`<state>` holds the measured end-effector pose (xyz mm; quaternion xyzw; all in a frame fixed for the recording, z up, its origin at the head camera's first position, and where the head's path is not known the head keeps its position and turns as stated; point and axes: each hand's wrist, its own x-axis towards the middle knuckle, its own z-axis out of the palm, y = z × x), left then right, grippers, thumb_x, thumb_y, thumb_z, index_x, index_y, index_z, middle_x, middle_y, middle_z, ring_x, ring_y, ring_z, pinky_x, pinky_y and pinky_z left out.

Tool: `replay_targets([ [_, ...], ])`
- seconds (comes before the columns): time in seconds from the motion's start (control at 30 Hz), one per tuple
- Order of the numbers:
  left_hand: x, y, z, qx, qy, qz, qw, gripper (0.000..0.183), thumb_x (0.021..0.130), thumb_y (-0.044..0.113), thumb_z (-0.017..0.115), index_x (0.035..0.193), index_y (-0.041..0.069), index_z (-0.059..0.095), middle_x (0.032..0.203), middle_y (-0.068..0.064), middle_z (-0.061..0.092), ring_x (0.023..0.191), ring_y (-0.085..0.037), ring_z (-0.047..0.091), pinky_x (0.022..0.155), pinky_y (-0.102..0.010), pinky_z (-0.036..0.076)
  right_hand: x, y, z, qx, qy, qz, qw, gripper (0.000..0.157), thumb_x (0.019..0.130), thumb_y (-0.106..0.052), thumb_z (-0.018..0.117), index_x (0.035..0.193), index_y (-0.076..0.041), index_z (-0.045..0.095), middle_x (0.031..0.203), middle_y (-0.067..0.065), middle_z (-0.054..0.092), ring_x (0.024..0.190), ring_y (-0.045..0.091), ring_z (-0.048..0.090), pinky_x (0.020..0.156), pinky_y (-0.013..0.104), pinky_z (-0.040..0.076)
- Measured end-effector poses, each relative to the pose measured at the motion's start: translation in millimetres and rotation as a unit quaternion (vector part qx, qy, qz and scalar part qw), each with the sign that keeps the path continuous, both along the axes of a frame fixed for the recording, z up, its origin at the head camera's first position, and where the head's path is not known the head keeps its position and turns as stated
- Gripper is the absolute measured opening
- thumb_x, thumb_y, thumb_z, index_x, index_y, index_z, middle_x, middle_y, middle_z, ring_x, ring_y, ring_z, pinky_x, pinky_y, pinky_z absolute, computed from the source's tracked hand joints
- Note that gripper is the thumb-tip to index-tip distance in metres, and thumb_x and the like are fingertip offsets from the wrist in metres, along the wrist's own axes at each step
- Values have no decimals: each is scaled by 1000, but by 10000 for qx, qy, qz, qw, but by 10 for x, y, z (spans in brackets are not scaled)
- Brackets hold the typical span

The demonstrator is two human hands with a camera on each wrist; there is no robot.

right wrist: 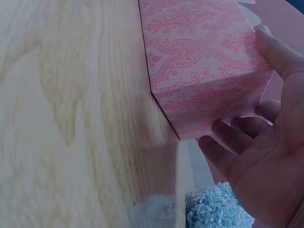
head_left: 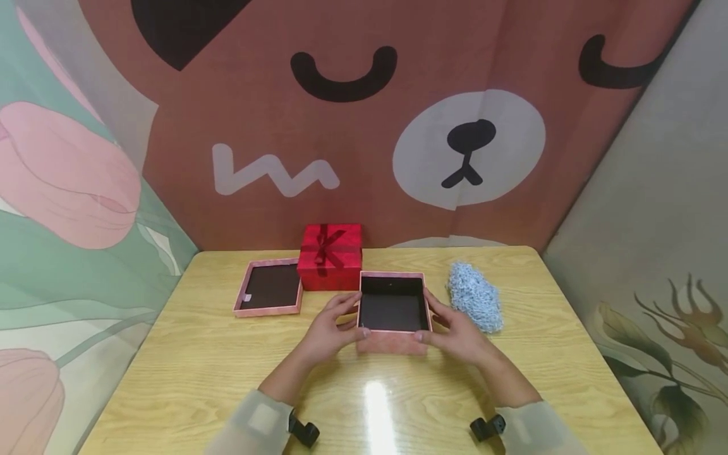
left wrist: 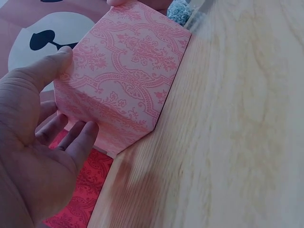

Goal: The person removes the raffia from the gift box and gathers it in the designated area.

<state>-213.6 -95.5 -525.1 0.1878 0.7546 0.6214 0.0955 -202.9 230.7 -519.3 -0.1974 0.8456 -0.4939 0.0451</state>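
Observation:
An open pink patterned box (head_left: 391, 343) with a dark inside sits on the table in front of me, its cavity facing up. My left hand (head_left: 332, 330) grips its left side, the thumb at the near corner and the fingers along the side wall. On the opposite side my right hand (head_left: 457, 333) holds the box the same way. Both wrist views show the box's pink wall (left wrist: 128, 66) with its raised floral print, the lower edge right at the table top. Just right of my right hand lies a bundle of light blue shredded paper (head_left: 476, 298).
Behind and left of the pink box stands a red gift box (head_left: 330, 258) with a dark red ribbon bow. A shallow pink lid (head_left: 267, 311), dark side up, lies beside it on the wooden table (head_left: 199, 354). Printed curtains (head_left: 364, 151) close off the back and sides.

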Motion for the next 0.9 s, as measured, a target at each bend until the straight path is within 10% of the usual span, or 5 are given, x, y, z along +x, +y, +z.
replay_targets([
  [0.9,-286,390,-16,29,-153,331,9993,76,94,24,80,160,20,42,160,-3,37,148,-27,41,114,-43,43,-261,135,42,-215,-420,-396,9981,93,95,-37,77,167,-21,20,167,18,28,143,44,43,112,54,43],
])
